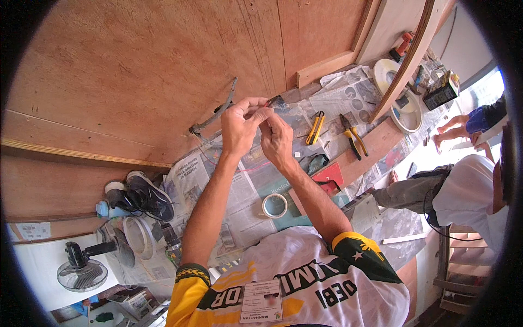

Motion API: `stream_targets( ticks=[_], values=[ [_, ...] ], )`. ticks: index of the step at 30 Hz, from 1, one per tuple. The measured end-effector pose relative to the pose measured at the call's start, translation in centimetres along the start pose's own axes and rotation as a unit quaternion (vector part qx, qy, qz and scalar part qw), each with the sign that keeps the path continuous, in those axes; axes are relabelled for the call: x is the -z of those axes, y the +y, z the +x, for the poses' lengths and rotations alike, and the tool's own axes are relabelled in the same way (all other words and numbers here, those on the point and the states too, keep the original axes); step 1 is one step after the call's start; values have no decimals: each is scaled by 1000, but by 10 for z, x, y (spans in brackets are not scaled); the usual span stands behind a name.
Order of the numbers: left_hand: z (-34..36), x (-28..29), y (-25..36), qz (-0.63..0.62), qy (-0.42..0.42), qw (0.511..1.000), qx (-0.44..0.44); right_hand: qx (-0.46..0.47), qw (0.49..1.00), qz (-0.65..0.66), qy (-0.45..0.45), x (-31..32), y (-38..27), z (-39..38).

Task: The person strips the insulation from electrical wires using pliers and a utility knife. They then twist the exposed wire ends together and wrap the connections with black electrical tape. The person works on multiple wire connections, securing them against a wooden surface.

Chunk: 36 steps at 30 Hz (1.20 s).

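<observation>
Bringing both bare hands together before an upright wooden panel (163, 65), a person in a white, yellow and green shirt (256, 267) is working above newspaper sheets (245, 191). The left hand (239, 128) is pinching its fingers narrowly on a small red piece (266, 106), mostly hidden, at the middle of the view. The right hand (277, 140) is curling its fingers closely against the left; whether they are gripping anything, I cannot tell. A dark piece (277, 101) is showing just beyond the fingertips, its kind unclear. Left of the hands, a grey cable (222, 108) is rising in front of the panel. To their right, a yellow utility knife (315, 128) and yellow-and-black pliers (357, 140) are lying near each other. Nearer the person, a roll of tape (264, 207) is resting beside the right forearm. Dark shoes (150, 193) are sitting at the left, and a black fan (83, 274) is standing lower down. At the far right, a co-worker in white (463, 191) is facing partly out of view.
</observation>
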<state>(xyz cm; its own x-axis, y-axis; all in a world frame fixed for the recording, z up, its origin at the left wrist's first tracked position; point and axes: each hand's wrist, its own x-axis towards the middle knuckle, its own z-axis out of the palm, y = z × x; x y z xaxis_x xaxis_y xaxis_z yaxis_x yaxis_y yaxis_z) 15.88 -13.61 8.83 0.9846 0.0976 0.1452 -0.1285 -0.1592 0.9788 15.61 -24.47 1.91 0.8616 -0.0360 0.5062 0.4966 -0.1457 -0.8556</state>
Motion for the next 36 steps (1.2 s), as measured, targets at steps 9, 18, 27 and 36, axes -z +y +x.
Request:
stream_targets(
  ticks=[9, 18, 27, 36],
  values=[
    [-5, -8, 7, 119, 41, 991, -54, -76, 997, -5, -30, 12, -8, -11],
    [-8, -3, 14, 114, -2, 993, -36, -13, 993, -85, 85, 75, -39, 9],
    [-19, 2, 20, 106, -25, 991, -80, -155, 971, 153, -94, 69, 9, 9],
    [-38, 15, 13, 104, -101, 989, 3, 382, 862, -177, -283, 98, -25, 92]
  ],
)
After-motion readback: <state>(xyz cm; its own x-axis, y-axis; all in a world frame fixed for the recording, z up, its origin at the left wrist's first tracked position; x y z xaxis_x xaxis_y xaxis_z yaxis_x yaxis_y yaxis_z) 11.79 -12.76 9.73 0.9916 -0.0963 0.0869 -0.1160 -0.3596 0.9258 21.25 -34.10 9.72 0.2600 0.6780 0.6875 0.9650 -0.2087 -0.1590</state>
